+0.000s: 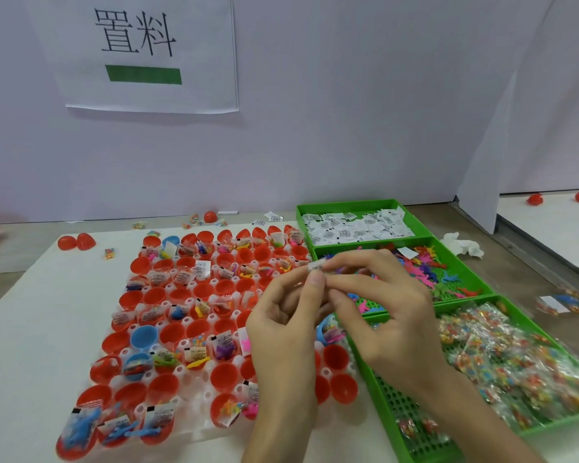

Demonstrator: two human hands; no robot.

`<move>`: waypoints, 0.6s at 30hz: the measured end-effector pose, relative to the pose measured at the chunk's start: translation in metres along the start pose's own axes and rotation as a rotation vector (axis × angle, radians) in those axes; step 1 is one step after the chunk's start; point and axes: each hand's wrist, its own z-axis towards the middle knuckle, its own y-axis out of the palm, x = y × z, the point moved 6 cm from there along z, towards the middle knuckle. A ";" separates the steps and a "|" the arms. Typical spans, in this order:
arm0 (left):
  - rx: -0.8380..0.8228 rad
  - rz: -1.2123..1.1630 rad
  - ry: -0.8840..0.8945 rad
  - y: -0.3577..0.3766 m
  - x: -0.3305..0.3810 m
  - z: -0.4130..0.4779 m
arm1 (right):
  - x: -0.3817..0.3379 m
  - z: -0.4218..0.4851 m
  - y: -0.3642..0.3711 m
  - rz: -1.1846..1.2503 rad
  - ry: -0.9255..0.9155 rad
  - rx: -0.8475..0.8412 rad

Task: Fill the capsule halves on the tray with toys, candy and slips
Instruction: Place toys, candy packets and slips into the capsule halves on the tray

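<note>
Head view: we pinch a slip (316, 267) between left hand (283, 329) and right hand (381, 315), fingertips closed on it; empty capsule halves (224, 377) lie near-left below.

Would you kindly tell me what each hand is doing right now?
Left hand: closed, pinching a small white slip.
Right hand: closed, pinching the same slip.

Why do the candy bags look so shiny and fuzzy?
In the head view, room light glares off the clear candy bags, and the wide lens smears and stretches things near the edges; the hands and paper slip in the middle look a bit clearer.
</note>
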 end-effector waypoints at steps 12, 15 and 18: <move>0.072 0.048 0.018 -0.014 -0.004 0.007 | 0.103 0.002 -0.040 -0.268 0.595 -0.215; 0.062 0.072 0.036 -0.013 -0.004 0.006 | 0.111 -0.010 -0.024 -0.320 0.695 -0.409; 0.061 0.088 0.040 -0.013 -0.005 0.006 | 0.112 -0.017 -0.013 -0.451 0.713 -0.511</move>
